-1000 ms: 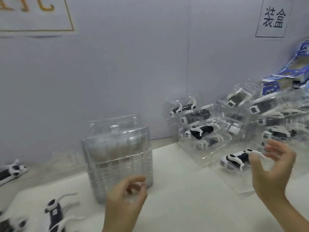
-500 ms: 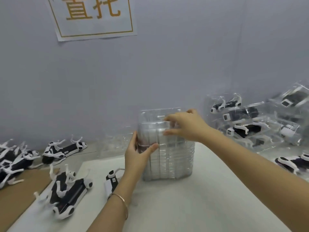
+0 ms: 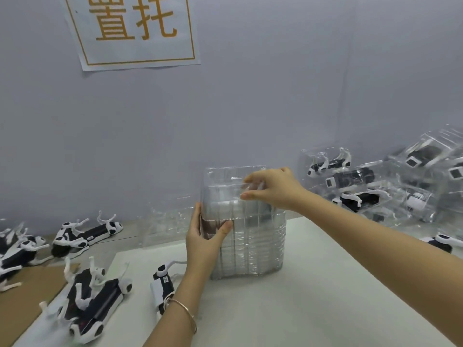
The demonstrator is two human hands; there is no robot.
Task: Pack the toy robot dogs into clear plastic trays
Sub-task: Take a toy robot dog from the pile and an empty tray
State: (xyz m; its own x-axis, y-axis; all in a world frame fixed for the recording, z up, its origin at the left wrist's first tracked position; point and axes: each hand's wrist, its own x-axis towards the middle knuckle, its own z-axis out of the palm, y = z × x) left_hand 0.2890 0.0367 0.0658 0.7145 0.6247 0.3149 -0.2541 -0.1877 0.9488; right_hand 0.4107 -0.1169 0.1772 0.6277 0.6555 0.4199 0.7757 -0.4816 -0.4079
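Observation:
A tall stack of clear plastic trays (image 3: 253, 244) stands on the white table (image 3: 313, 296) in the middle of the view. My left hand (image 3: 204, 242) grips the stack's left side, thumb in front. My right hand (image 3: 273, 189) pinches the rim of the topmost tray (image 3: 225, 175) at the stack's upper right. Loose black-and-white toy robot dogs lie to the left: one right beside my left wrist (image 3: 161, 284), two piled at the lower left (image 3: 92, 304), more near the wall (image 3: 85, 234).
Packed trays holding dogs are heaped against the wall at the right (image 3: 375, 186). One dog (image 3: 441, 242) lies behind my right forearm. Empty clear trays (image 3: 165, 221) lean on the wall behind the stack. A brown cardboard sheet (image 3: 22, 304) is at the left, a paper sign (image 3: 135, 31) above.
The view swung left from the packed heap. Both hands reached the tray stack: the left now grips its side, the right pinches the top tray's rim.

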